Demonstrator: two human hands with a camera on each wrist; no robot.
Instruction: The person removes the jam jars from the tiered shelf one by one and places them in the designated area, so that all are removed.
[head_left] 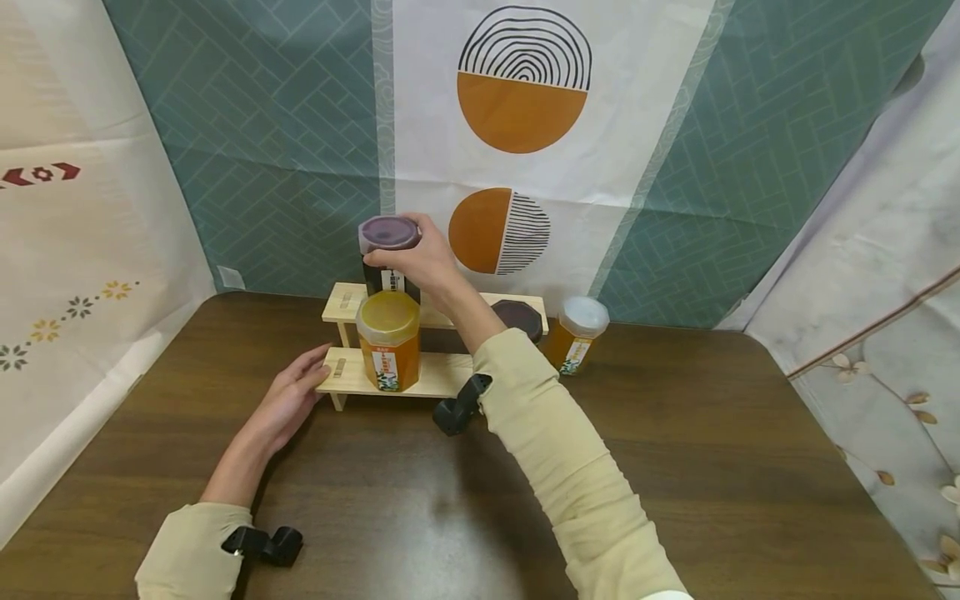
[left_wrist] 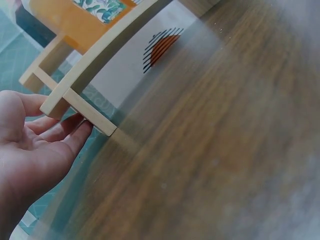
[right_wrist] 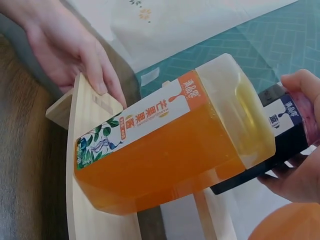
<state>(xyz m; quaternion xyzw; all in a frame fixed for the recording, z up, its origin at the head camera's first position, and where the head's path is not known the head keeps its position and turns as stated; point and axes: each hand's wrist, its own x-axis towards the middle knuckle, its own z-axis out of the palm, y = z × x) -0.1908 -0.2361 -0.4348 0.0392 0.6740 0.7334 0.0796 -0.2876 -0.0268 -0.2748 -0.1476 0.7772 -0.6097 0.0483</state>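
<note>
Right hand [head_left: 423, 257] grips the dark jar [head_left: 392, 281] around its lid [head_left: 387, 231] at the upper tier of the wooden rack [head_left: 444, 375], where a tilt could knock the orange jar [head_left: 396, 352] in front, or the rack might skid should the left hand [head_left: 291, 398], holding its end, loosen.

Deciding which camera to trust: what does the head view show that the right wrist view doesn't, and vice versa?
Only head: the whitish-lidded jar and the dark-lidded jar.
Only right wrist: a lower corner of the purple-lidded jar, hidden in head behind the yellow-lidded jar.
Both: those last two jars, left hand, right hand, wooden shelf.
</note>
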